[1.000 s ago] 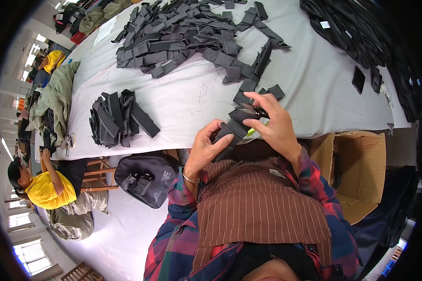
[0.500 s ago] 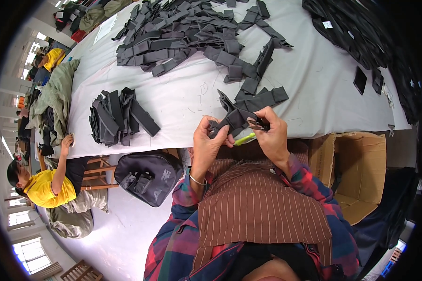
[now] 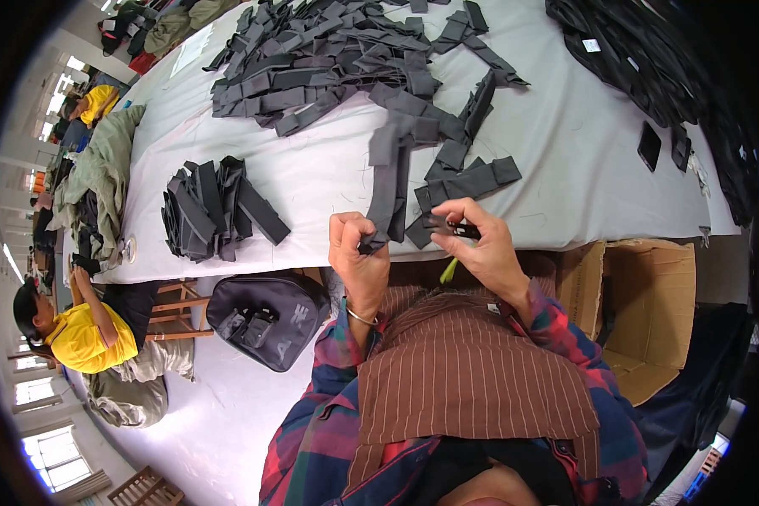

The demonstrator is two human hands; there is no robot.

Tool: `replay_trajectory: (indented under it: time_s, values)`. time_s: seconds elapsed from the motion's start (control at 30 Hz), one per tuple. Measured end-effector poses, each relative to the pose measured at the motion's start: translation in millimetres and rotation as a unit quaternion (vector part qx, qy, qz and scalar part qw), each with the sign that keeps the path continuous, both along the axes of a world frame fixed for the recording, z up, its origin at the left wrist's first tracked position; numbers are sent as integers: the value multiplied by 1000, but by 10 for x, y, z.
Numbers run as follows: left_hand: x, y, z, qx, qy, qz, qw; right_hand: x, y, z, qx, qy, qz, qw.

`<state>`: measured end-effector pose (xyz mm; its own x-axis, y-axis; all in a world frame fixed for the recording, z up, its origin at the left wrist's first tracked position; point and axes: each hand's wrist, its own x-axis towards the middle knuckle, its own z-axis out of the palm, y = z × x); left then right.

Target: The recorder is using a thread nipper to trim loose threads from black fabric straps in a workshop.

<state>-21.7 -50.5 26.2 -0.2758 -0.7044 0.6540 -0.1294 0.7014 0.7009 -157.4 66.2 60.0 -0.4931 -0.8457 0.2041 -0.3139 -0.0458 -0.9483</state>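
My left hand (image 3: 360, 260) is closed round the lower end of a dark grey fabric strip (image 3: 388, 181), which stretches away from me over the white table cover. In my right hand (image 3: 485, 255) is a pair of black thread snips (image 3: 454, 228), its tips pointing left, beside the strip but apart from it. Something yellow-green (image 3: 449, 271) hangs just below that hand. More grey strips (image 3: 472, 181) lie on the table beyond my right hand. Farther off, a large heap of grey strips (image 3: 329, 63) is spread out, and a smaller stack of strips (image 3: 215, 207) lies to the left.
Dark garments (image 3: 649, 67) and a black phone-like slab (image 3: 648, 146) lie at the table's right. A cardboard box (image 3: 649, 312) stands open below the edge. At left are a black bag (image 3: 270, 325) on a wooden chair and a co-worker in a yellow shirt (image 3: 93, 339).
Both hands were together on the bunched strip. Now the strip is drawn out straight, my left hand grips its near end, and my right hand with the snips has moved apart from it.
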Motion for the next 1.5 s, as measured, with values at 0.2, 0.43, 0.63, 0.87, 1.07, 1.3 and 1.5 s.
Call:
replay_trajectory:
  time_s: [0.2,0.43,0.63,0.87,1.07,1.3,1.5]
  values:
    - [-39,147,-36,-5,3,-3,1000,36,-39,141,-7,156,-14,988]
    - [-111,205,-55,-16,21,17,1000,59,-67,74,-14,295,-57,954]
    - [-102,191,-86,-25,14,22,999,22,-38,117,2,286,-94,954]
    - [-120,196,-90,-29,17,19,999,45,-24,126,10,295,-64,953]
    - [-126,223,-89,-37,23,21,999,104,-13,109,21,295,-82,952]
    - [-131,221,-58,-38,23,32,999,124,-2,149,21,313,-84,946]
    - [-122,219,-89,-40,20,27,999,132,-23,96,15,317,-94,943]
